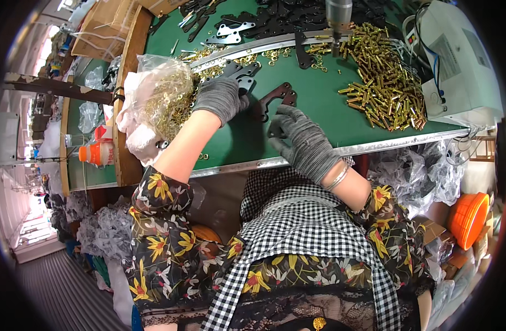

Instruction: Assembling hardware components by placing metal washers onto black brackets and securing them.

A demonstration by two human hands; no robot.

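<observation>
My left hand [219,99], in a grey knit glove, is closed on a dark metal bracket [246,73] above the green tabletop. Its fingertips are partly hidden behind the bracket and the glove. A second black bracket [275,99], curved and pierced with holes, lies between my two hands. Beside its near end is my right hand [308,140], also gloved in grey, with thumb and fingers apart. A dark patch shows between those fingers, and I cannot make out what it is.
Brass-coloured pins [374,77] are heaped at right, beside a pale machine [457,60]. A metal spindle [338,22] hangs over the table. Black brackets [297,19] pile up at the back. A clear bag [167,88] of small rings sits at left, near a wooden board [129,121].
</observation>
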